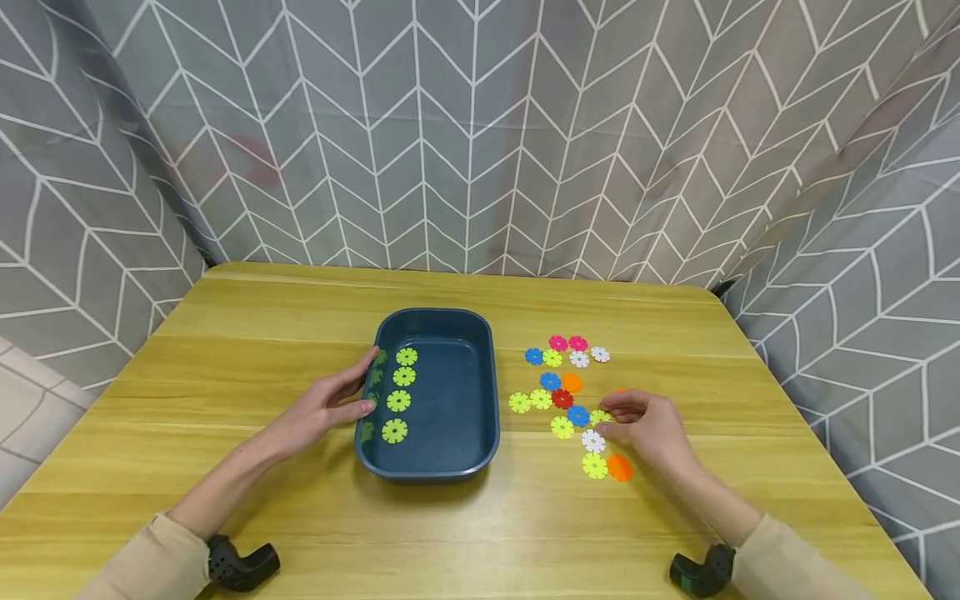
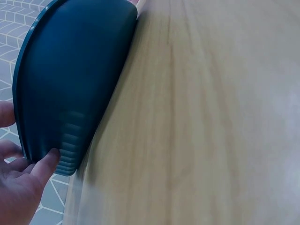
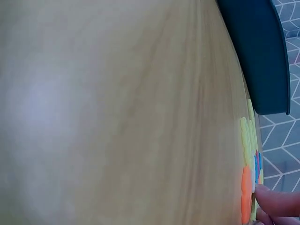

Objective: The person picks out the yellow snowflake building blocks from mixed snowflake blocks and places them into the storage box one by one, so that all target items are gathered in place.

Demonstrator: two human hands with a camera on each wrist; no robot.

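Observation:
My left hand (image 1: 337, 396) grips the left wall of a dark blue plastic tray (image 1: 495, 417), its thumb (image 2: 49, 161) against the outer side and fingers at the rim. Inside the tray, several yellow-green notched plastic discs (image 1: 399, 401) lie in a column along the left side, mirrored in the wall. To the right of the tray, my right hand (image 1: 656, 429) is low over the table, thumb and fingertips pinching at a yellow-green disc (image 1: 598, 417). A white disc (image 1: 593, 442) lies just beside the thumb. The right wrist view shows the thumb (image 3: 272, 201) close to the discs.
Loose discs spread between tray and right hand: blue (image 1: 550, 381), red (image 1: 562, 399), pink (image 1: 558, 342), orange (image 1: 619, 468), white and more yellow-green ones. They lie on a wooden table (image 1: 285, 317) with a grey patterned curtain (image 1: 450, 167) behind it.

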